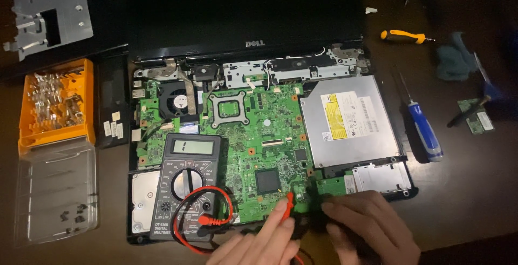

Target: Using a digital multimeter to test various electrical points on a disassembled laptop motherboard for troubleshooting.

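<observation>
Orange bit case point(56, 100): bits; clear lid point(56, 192): few screws.

We see a home repair bench: an opened laptop point(259, 130) at centre, multimeter point(186, 187) lower left, screwdrivers point(423, 127) right, on a dark wooden table point(464, 189).

A dark brown wooden worktop point(469, 189) fills the view under dim, warm light, its surface faintly glossy at the right and bottom, falling into deep shadow toward the top corners, with no wall, floor or window in sight.
</observation>
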